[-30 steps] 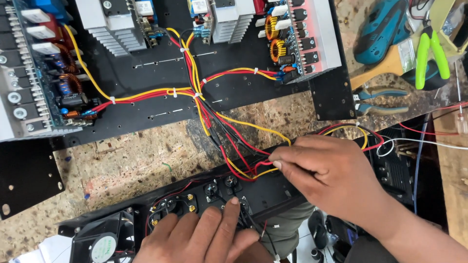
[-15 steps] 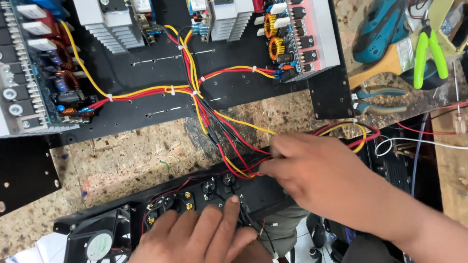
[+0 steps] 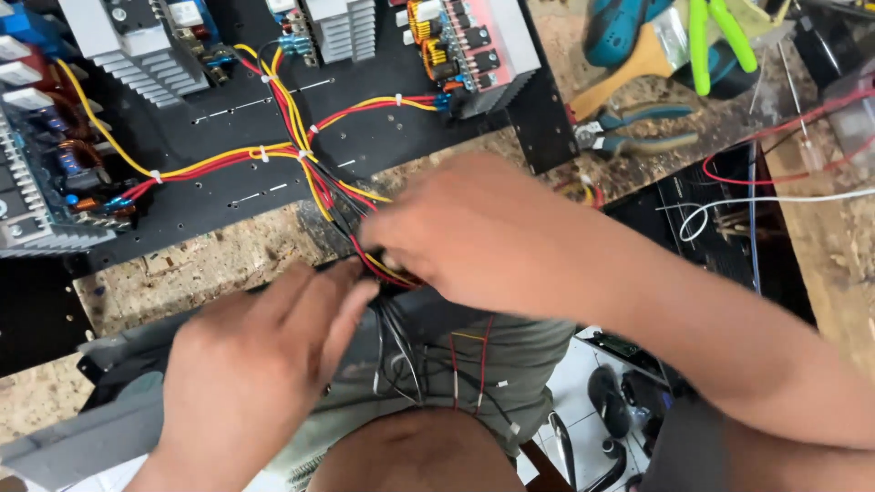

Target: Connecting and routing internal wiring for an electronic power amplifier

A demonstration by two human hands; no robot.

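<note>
Head view, looking down on cluttered bench (image 3: 210, 264) of rough particle board.

Right hand (image 3: 474, 232) reaching in from lower right, fingers curled down over bundle of red and yellow wires (image 3: 314, 182) where bundle drops off bench edge. Grip hidden under the palm; cannot tell whether fingers clamped on wires or only resting. Motion blur on hand.

Left hand (image 3: 260, 355) coming up from lower left, palm down, fingers extended and loosely together, tips just beside right hand's fingertips at same wire bundle. Lying on grey metal panel (image 3: 82, 433) tilted across the lap. Nothing clearly pinched; state of grip unclear, also blurred.

Wire bundle tied with small white cable ties, branching across black chassis plate (image 3: 219, 173). Branches leading to circuit boards: one with finned aluminium heatsink (image 3: 137, 41) upper left, one with copper coils (image 3: 456, 46) upper centre, another board (image 3: 41, 182) at far left edge.

Thinner black, red and white leads (image 3: 428, 360) hanging below hands, over grey shorts.

Upper right of bench, well apart from hands: blue-handled pliers (image 3: 629, 132), green-handled cutters (image 3: 720, 36), paintbrush with wooden handle (image 3: 629, 68). Loose red and white wires (image 3: 775, 182) trailing over dark panel at right.
</note>
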